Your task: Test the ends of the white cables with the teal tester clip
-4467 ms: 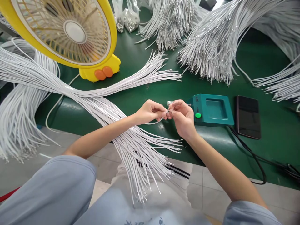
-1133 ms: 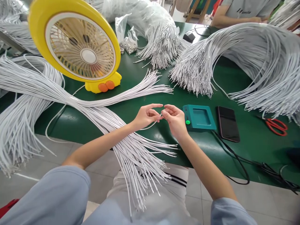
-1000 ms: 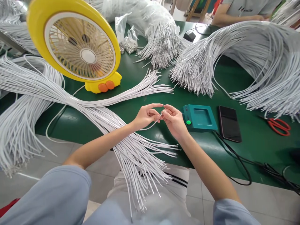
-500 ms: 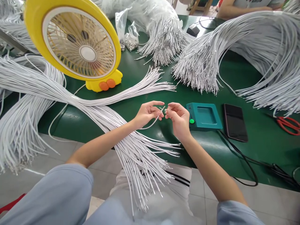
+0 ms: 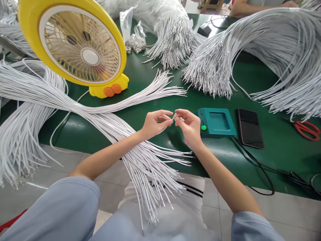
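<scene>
My left hand [image 5: 154, 124] pinches a thin white cable close to its end, with the cable running back beneath the palm. Facing it, my right hand [image 5: 189, 125] has its thumb and forefinger closed at the cable's tip. A small pale piece shows between those right fingers; its kind is too small to make out. Under my left forearm lies a bundle of white cables [image 5: 147, 164], its loose ends hanging over the table's front edge toward my lap. Just right of my right hand sits a teal box [image 5: 205, 130] with a square recess and a lit green button.
A yellow fan [image 5: 107, 23] stands at the left. Large white cable bundles [image 5: 210, 63] lie at the back and right. Small bags of metal parts [image 5: 138, 42], a phone [image 5: 250, 128], red-handled scissors [image 5: 306, 130] and black cords [image 5: 258, 164] are on the green table. Another person's arm [image 5: 247, 8] shows behind.
My hands have come together, so the cable's tip now meets the right fingers. Before, a small gap lay between them and the cable end stuck up from my left fingers.
</scene>
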`<control>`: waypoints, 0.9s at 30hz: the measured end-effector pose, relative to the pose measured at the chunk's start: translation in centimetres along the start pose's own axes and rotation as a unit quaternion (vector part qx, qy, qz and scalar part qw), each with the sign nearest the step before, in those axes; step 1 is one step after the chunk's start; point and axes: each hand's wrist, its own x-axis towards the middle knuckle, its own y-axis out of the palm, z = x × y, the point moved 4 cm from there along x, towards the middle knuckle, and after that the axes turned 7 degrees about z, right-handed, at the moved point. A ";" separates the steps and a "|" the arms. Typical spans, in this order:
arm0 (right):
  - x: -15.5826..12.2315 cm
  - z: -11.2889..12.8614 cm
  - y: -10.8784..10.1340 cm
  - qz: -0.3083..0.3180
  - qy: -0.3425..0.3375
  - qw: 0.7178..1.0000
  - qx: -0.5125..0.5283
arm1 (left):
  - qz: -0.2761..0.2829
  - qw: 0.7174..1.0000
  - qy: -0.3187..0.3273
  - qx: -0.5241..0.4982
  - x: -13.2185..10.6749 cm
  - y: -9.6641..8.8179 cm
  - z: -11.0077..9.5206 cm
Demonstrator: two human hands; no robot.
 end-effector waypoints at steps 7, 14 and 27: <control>-0.3 0.6 -0.1 0.010 -0.032 0.994 -0.100 | -0.032 0.993 0.049 0.105 -0.4 -0.1 -0.1; -0.3 0.6 0.2 -0.008 -0.060 0.980 -0.191 | 0.027 0.976 0.122 0.178 -0.7 0.4 0.2; 0.4 -0.3 0.1 0.088 0.153 0.984 0.011 | 0.083 0.895 0.250 0.360 -0.9 0.5 -0.5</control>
